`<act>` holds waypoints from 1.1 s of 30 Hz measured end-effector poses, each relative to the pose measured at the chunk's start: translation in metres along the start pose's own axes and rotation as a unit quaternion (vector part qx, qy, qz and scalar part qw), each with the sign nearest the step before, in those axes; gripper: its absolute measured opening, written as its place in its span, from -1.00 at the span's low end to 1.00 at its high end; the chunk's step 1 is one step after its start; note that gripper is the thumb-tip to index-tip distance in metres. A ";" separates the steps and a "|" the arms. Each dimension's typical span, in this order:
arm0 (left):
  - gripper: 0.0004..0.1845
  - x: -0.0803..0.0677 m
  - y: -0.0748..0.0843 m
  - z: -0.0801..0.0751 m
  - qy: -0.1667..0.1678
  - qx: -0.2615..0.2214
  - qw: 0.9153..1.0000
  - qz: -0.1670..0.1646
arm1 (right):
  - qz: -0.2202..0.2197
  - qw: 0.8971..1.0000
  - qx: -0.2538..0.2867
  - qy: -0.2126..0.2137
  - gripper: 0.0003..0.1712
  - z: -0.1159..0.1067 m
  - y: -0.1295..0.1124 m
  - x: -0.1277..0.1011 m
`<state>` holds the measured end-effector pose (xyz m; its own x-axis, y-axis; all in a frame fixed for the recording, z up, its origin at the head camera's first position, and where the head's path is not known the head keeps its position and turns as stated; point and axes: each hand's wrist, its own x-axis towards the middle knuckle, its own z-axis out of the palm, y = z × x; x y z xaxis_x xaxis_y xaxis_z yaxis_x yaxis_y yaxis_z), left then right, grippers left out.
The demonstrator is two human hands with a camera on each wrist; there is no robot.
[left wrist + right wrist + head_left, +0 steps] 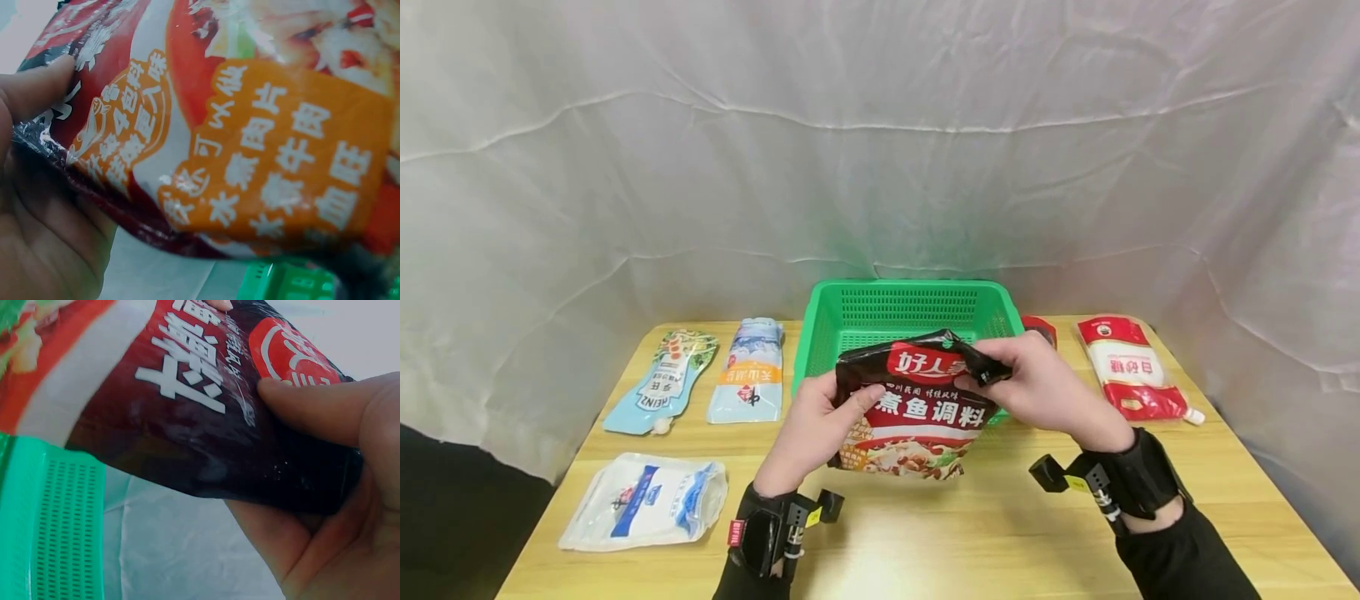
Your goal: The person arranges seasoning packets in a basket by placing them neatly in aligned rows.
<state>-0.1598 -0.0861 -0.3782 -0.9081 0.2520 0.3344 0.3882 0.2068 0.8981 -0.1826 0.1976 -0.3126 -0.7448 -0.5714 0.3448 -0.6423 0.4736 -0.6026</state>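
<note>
Head view, from left to right: a wooden table stands before a white draped sheet. At the far left lie three pouches: a pale blue and green spouted pouch, a blue and white pouch with an orange band just beside it, and nearer the front edge a clear bag with a blue stripe. Next comes the person's left hand, gripping the left edge of a dark red seasoning packet, thumb across its front. The packet is held upright above the table, just in front of a green plastic basket and overlapping its near rim. The right hand pinches the packet's top right corner, which is folded over. Beside the basket's right wall a small red item is mostly hidden. Farthest right lies a red and white spouted pouch.

Left wrist view shows the thumb pressed on the packet's printed front, orange label filling the frame. Right wrist view shows the thumb and palm clamping the dark corner, with the basket's green mesh wall at lower left.
</note>
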 end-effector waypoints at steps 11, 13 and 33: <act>-0.50 -0.004 -0.003 -0.021 0.057 0.050 0.994 0.081 | 0.045 0.994 -0.013 0.100 -0.86 -0.035 -0.022 0.013; -0.47 -0.004 -0.006 -0.025 0.079 0.093 0.988 0.094 | 0.066 0.989 -0.021 0.130 -0.88 -0.042 -0.025 0.015; -0.62 0.004 -0.035 -0.013 -0.057 0.306 0.947 0.079 | 0.179 0.944 -0.020 0.276 -0.78 -0.042 0.020 0.030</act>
<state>-0.1793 -0.1042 -0.4044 -0.8215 0.4196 0.3862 0.5683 0.6583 0.4937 -0.2254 0.2179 -0.2844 -0.8895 0.0623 0.4527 -0.3288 0.6007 -0.7287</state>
